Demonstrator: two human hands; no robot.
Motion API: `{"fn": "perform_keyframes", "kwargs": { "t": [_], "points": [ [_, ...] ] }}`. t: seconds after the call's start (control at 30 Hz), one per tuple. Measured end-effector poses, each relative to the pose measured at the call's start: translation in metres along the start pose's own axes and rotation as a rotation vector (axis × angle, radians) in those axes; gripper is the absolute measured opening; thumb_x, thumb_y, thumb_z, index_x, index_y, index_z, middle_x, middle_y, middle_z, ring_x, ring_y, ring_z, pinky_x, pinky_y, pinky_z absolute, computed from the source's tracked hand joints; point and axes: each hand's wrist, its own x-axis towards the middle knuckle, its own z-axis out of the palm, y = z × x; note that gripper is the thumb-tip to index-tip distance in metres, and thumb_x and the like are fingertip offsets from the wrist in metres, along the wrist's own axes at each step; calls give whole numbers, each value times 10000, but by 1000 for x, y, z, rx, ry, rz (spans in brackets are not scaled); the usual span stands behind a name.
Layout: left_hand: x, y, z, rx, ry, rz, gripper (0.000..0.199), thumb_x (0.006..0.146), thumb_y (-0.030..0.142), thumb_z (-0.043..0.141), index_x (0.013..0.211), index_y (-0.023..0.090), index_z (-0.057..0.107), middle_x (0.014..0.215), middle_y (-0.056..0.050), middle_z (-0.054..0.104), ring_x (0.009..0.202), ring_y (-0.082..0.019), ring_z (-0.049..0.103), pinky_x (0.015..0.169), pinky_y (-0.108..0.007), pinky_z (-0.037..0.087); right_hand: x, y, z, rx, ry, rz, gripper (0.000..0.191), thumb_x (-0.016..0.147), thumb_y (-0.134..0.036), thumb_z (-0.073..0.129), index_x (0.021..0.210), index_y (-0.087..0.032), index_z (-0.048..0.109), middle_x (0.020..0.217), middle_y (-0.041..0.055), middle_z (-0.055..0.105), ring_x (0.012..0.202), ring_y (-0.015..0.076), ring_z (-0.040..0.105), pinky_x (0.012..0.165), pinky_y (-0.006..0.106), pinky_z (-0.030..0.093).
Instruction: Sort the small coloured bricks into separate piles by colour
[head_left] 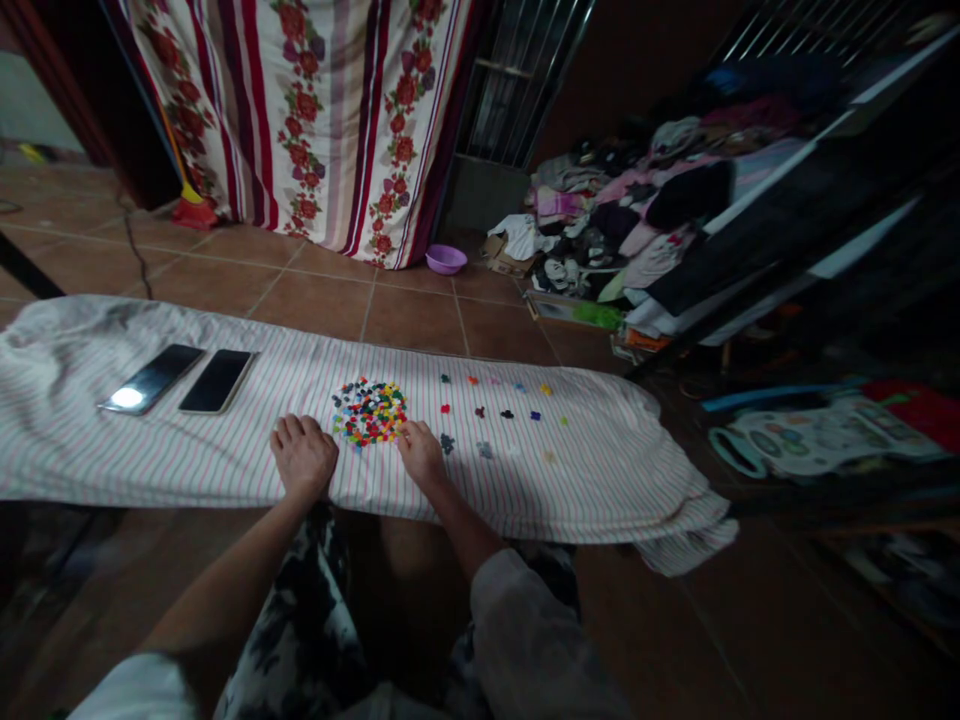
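Note:
A pile of small, many-coloured pieces [369, 412] lies on the striped cloth. My left hand [304, 455] rests flat on the cloth just left of the pile, fingers spread. At the pile's right edge is my right hand [421, 450], its fingers bent together; whatever they hold, if anything, is too small to name. Right of the pile, small clusters sorted by colour lie in rows, among them a red one [445, 408], a dark blue one [535, 416], a yellow one [546, 389] and a grey one [484, 450].
Two phones [154, 380] lie on the cloth-covered surface [300, 345] at the left. Beyond it on the tiled floor are a purple basin [446, 260], a red broom [195, 210] and heaped clothes [622, 205]. A floral curtain [345, 120] hangs behind.

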Motion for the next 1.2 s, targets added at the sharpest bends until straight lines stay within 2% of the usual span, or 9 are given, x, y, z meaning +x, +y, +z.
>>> {"fn": "perform_keyframes", "kwargs": {
  "t": [0.23, 0.47, 0.73, 1.0, 1.2],
  "points": [
    [1, 0, 1, 20, -8, 2, 389, 869, 277, 360, 1076, 38, 587, 1203, -260, 561, 1241, -373, 445, 1003, -486, 331, -5, 4, 3, 17, 51, -59, 195, 894, -132, 513, 986, -207, 667, 974, 54, 653, 919, 177, 615, 841, 268, 475],
    [1, 0, 1, 17, -5, 2, 394, 861, 271, 349, 1075, 37, 584, 1232, -274, 543, 1254, -374, 431, 988, -486, 340, -15, 9, 7, 84, 137, -156, 306, 909, -140, 432, 1094, -189, 671, 1023, 81, 656, 989, 191, 610, 917, 309, 484],
    [0, -1, 0, 36, 0, 25, 390, 857, 284, 343, 1047, 46, 586, 1095, -234, 571, 1146, -358, 478, 956, -477, 351, -17, -1, 5, 28, 92, -72, 205, 915, -297, 581, 1072, -205, 675, 1045, 70, 652, 951, 181, 612, 873, 286, 484],
    [-1, 0, -1, 48, 5, 13, 386, 837, 283, 342, 1041, 64, 585, 1091, -234, 573, 1133, -359, 485, 932, -485, 365, -19, -6, 3, -16, 77, -23, 190, 918, -255, 556, 1069, -231, 669, 1046, 50, 644, 968, 180, 601, 878, 284, 468],
    [-2, 0, 0, 28, 10, 16, 386, 821, 279, 358, 1046, 63, 585, 1085, -235, 571, 1132, -365, 486, 931, -494, 364, -19, -6, 3, -37, 77, -47, 196, 925, -205, 518, 1055, -239, 661, 1038, 51, 645, 1027, 186, 587, 905, 290, 469]
  ]
}}
